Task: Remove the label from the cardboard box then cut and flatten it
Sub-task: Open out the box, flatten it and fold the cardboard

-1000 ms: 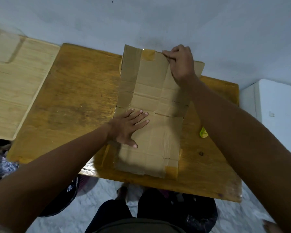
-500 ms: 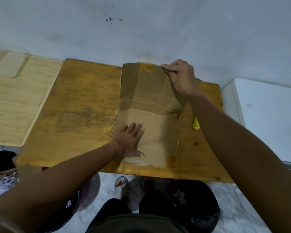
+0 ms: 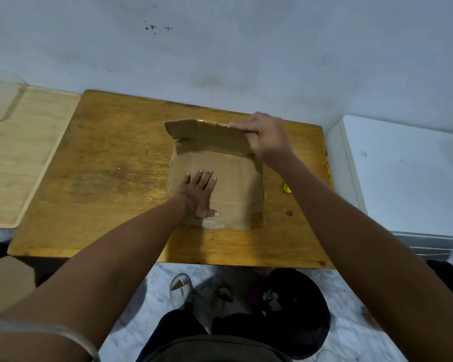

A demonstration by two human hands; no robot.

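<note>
cardboard box (image 3: 236,184) cut open, lying on wooden worktop (image 3: 110,163). left hand (image 3: 198,195) flat, fingers spread, pressing the near panel down, gripping nothing. right hand (image 3: 266,137) pinched closed on the far flap's edge, flap raised and folded toward the person.

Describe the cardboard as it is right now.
The cardboard is plain brown, creased and opened out, lying on the wooden table. Its near part lies flat under the left hand, pressed palm down. Its far part is folded up and toward the person, gripped at its top edge by the right hand. Tape remnants show at the near right corner.
</note>
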